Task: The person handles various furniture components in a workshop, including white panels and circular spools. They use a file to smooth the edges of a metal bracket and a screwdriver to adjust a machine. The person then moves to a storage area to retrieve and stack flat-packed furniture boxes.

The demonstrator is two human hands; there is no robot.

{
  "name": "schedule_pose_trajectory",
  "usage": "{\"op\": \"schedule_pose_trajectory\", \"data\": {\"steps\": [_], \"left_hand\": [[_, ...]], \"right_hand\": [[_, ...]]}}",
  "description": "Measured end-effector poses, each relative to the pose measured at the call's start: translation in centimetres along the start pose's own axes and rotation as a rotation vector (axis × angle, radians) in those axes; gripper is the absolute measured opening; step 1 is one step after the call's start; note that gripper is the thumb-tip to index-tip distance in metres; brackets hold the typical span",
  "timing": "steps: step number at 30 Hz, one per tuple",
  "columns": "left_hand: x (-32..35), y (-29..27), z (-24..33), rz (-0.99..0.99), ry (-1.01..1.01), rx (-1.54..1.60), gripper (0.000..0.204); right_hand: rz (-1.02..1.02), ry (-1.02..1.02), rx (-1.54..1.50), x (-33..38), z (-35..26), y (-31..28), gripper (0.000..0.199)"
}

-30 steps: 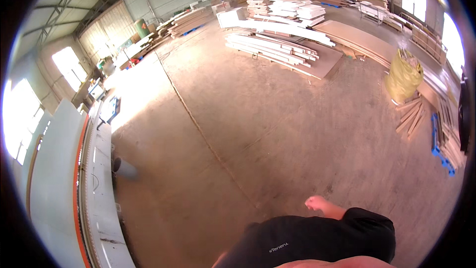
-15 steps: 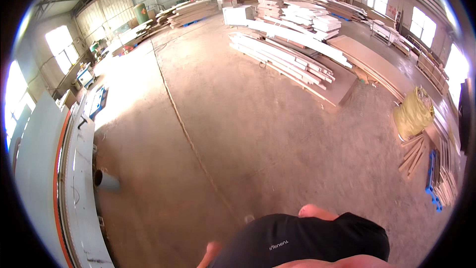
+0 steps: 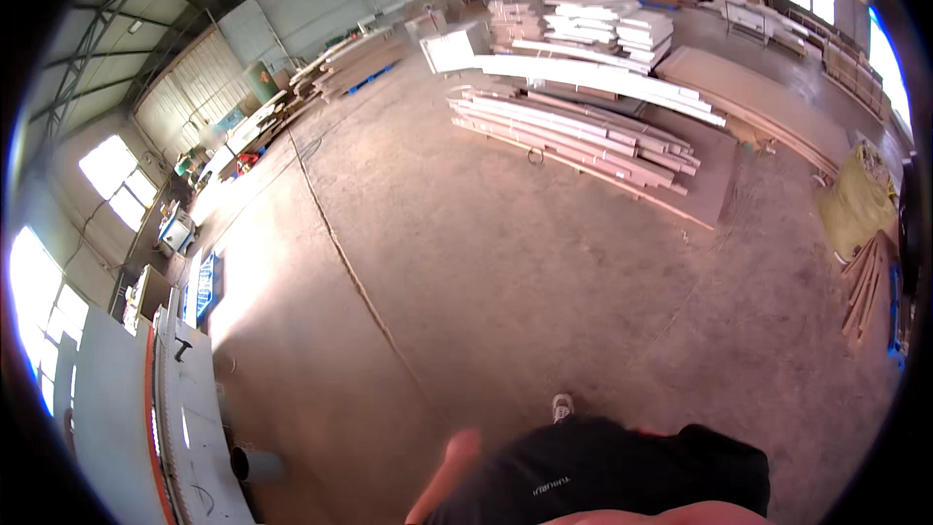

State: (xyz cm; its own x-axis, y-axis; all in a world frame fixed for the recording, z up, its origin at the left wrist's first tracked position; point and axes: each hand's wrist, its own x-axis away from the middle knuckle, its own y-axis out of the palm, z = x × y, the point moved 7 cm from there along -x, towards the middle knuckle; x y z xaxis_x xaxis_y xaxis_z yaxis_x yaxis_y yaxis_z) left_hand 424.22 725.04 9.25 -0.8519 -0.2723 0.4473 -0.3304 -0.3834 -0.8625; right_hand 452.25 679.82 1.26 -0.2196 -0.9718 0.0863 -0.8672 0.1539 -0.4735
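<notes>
I look down over my black-shirted chest (image 3: 603,476) at a bare concrete floor (image 3: 505,262). My left hand (image 3: 452,467) swings out beside my chest at the lower edge. It is blurred, nothing shows in it, and I cannot make out its fingers. It touches nothing. One light shoe (image 3: 561,406) pokes out just ahead of my chest. My right hand is hidden.
A long white machine bench (image 3: 185,428) runs along the left, with a grey pipe stub (image 3: 255,465) at its foot. Stacks of long boards (image 3: 583,131) lie ahead on the right. A yellow sack (image 3: 860,199) and loose timber (image 3: 860,287) sit at the far right.
The view has moved forward and tilted up, so the board stacks look nearer. My right hand, seen above my chest before, has dropped out of sight, and my left hand has swung up.
</notes>
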Motion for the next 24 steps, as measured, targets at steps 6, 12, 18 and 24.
{"op": "schedule_pose_trajectory", "data": {"steps": [6, 12, 18, 24], "left_hand": [[-5.6, -1.7, -8.1, -0.259, -0.437, 0.402, 0.029], [-21.6, -10.9, -18.1, -0.254, -0.568, 0.455, 0.026], [-38.8, -22.3, -32.6, -0.253, -0.535, 0.359, 0.024], [-67.1, -38.7, -48.1, -0.017, -0.113, -0.010, 0.023]], "right_hand": [[0.091, 0.772, -0.462, -24.6, 6.3, -19.9, 0.017], [0.314, 0.659, -0.062, -51.1, 5.4, -37.5, 0.019], [0.133, 0.712, -0.189, -68.8, 9.8, -37.0, 0.016], [-0.415, 0.207, 0.311, -84.1, 17.8, -36.8, 0.018]]}}
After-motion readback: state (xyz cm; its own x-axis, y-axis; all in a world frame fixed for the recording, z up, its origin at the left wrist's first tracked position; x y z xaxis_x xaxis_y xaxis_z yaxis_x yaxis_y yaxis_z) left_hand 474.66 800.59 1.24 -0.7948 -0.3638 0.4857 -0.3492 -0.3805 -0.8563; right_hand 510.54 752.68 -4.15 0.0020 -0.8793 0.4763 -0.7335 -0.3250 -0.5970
